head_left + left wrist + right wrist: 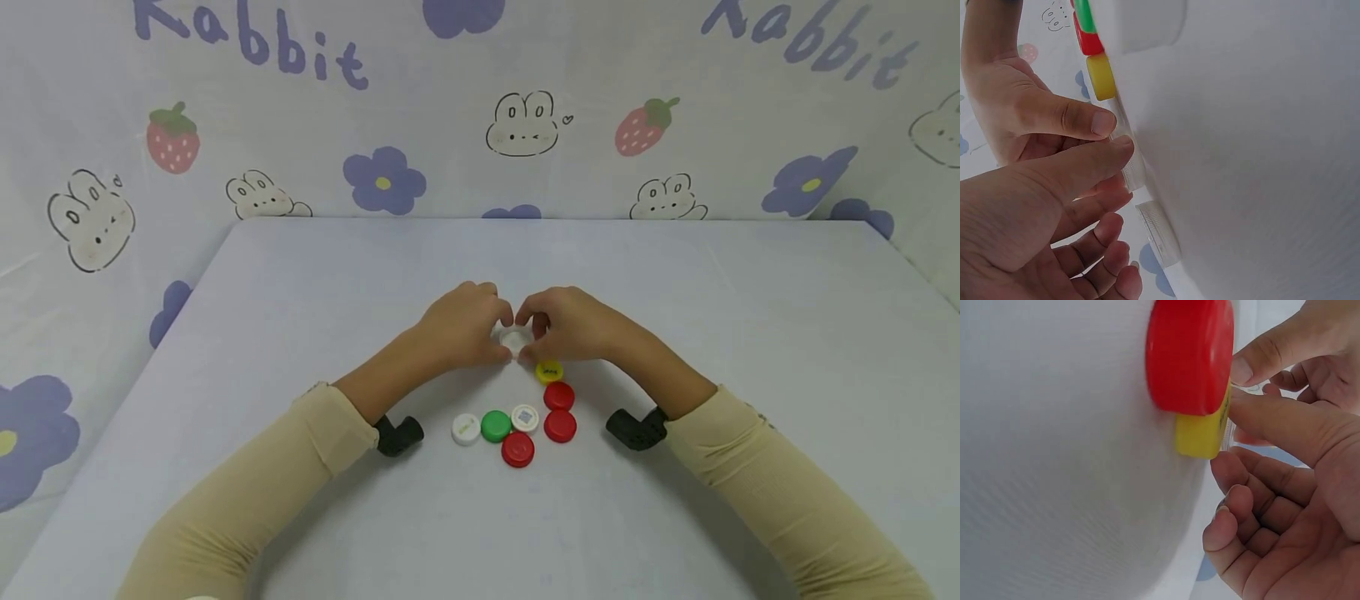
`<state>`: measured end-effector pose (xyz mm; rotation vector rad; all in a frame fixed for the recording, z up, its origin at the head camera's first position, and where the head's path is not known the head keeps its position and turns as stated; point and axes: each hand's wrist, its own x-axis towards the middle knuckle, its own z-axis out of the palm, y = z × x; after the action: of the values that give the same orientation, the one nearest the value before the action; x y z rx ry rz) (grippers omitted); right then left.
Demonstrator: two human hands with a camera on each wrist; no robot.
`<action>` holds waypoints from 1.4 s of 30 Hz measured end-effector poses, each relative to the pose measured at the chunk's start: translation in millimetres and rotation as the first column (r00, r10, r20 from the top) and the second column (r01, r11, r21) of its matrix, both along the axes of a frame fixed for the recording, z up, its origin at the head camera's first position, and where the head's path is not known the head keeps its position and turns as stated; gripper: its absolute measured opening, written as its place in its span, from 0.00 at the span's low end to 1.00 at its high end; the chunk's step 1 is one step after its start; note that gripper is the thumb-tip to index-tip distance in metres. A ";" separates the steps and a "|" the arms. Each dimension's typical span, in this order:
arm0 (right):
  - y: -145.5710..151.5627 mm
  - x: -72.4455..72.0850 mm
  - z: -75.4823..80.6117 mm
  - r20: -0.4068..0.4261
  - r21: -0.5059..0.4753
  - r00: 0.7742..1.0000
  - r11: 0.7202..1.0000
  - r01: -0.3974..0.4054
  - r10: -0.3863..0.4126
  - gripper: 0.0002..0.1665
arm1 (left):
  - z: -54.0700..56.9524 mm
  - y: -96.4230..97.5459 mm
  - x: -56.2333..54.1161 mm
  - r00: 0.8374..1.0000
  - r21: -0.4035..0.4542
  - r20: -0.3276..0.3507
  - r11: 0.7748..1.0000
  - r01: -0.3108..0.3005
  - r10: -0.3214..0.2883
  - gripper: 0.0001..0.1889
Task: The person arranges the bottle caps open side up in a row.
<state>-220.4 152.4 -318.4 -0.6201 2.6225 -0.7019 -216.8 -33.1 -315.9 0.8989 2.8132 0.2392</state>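
Note:
A whitish, see-through bottle cap [515,340] lies on the table between the two hands. My left hand [467,327] pinches it from the left with thumb and forefinger. From the right, my right hand [573,325] pinches the same cap, and the thumb tips nearly meet. Fingers hide part of its rim. Just in front of the right thumb is a yellow cap [550,372], with a red cap [558,396] touching it. In the left wrist view, a second clear ribbed cap [1159,232] stands near the left fingertips; the left hand hides it from the head view.
Nearer me lie another red cap [560,426], a white cap [466,429], a green cap [496,426], a white cap with a printed square [525,418] and a third red cap [517,449]. A printed cloth [450,108] hangs behind the white table [337,267].

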 end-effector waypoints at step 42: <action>7.3 4.5 2.4 -0.043 -0.004 0.994 0.995 0.097 -0.097 0.29 | -1.0 0.9 -5.7 0.996 0.016 0.001 0.996 -0.087 0.087 0.25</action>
<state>-215.9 159.8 -316.0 -0.5169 2.7076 -0.7268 -222.5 -32.2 -316.8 0.7807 2.8574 0.2742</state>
